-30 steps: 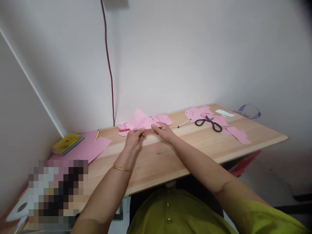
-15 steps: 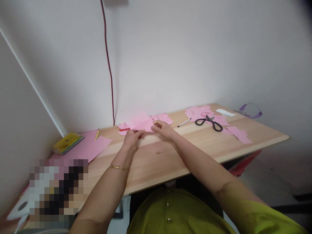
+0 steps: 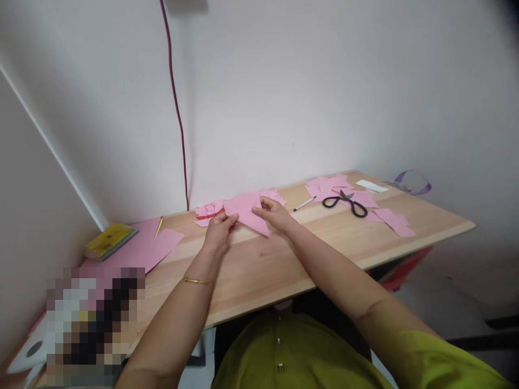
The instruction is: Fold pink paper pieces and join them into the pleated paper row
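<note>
Left fingers [image 3: 232,218]: we pinch our sheet [image 3: 246,209]
Right fingers [image 3: 258,210]: closed on its edge
Scissors [image 3: 357,208]: at the sheet's three o'clock

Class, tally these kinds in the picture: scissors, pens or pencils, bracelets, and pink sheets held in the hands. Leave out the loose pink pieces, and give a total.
Scissors: 1
Pens or pencils: 2, the white one and the yellow one
Bracelet: 1
Pink sheet held by the left hand and right hand: 1
Total: 5
</note>
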`<state>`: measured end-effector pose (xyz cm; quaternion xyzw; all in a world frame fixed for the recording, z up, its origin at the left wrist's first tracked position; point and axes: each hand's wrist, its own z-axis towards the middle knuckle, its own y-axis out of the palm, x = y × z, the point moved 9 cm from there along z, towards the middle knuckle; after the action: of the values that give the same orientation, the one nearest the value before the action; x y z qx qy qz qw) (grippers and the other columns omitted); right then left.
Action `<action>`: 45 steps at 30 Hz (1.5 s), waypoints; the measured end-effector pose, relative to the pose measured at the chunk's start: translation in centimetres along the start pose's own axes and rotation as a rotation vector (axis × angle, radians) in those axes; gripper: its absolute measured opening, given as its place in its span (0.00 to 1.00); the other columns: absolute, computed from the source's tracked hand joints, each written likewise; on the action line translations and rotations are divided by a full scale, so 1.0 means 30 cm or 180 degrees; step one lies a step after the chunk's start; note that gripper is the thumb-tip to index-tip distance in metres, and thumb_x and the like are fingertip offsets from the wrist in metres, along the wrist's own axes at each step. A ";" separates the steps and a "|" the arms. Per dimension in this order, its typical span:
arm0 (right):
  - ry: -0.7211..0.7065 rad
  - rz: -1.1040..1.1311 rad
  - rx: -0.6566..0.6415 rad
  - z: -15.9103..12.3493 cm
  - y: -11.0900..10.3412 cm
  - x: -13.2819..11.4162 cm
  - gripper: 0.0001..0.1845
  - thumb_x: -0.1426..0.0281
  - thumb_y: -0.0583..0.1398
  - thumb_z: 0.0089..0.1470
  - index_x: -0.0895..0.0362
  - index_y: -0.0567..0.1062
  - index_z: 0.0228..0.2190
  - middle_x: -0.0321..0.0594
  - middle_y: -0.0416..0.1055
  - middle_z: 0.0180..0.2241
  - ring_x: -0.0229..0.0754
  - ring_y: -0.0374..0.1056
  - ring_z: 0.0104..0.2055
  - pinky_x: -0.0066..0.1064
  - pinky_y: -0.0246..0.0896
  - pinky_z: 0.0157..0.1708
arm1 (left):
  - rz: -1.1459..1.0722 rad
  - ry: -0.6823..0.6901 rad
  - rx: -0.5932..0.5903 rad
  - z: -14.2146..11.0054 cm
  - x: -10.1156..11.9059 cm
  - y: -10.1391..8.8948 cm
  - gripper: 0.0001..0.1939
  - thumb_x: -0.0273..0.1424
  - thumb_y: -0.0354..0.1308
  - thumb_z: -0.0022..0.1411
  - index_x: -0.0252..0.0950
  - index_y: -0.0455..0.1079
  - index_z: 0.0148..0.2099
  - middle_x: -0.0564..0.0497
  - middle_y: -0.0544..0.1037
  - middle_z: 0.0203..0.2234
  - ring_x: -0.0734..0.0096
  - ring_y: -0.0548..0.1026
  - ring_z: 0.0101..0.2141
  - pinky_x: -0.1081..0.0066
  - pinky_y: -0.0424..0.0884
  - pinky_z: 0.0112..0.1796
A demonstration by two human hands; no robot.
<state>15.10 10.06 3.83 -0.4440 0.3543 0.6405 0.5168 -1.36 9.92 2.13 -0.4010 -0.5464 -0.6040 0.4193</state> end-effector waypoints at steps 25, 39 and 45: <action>0.0238 0.0054 -0.0184 0.014 -0.035 0.050 0.18 0.56 0.66 0.44 0.58 0.71 0.27 0.31 0.66 0.25 0.34 0.61 0.28 0.28 0.54 0.32 | 0.0054 -0.0004 0.0093 0.008 0.000 -0.015 0.17 0.37 0.71 0.41 0.32 0.67 0.22 0.55 0.68 0.16 0.80 0.65 0.20 0.76 0.63 0.25; 0.0225 0.0028 -0.0217 -0.002 -0.018 0.057 0.19 0.60 0.67 0.45 0.59 0.77 0.37 0.43 0.76 0.38 0.42 0.69 0.39 0.34 0.62 0.41 | 0.0297 -0.0101 -0.0032 0.001 -0.032 -0.002 0.17 0.38 0.71 0.42 0.32 0.69 0.21 0.53 0.69 0.17 0.78 0.66 0.20 0.75 0.65 0.26; 0.0341 0.0228 -0.0217 0.002 -0.002 0.089 0.20 0.60 0.68 0.43 0.59 0.79 0.37 0.43 0.78 0.37 0.42 0.71 0.39 0.35 0.64 0.41 | -0.0397 -0.0233 0.0072 0.010 -0.063 -0.003 0.18 0.38 0.71 0.42 0.33 0.68 0.26 0.54 0.70 0.19 0.78 0.68 0.22 0.73 0.69 0.30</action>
<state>14.98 11.06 1.34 -0.4820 0.3751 0.6456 0.4585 -0.82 10.34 0.33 -0.3832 -0.5921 -0.6077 0.3651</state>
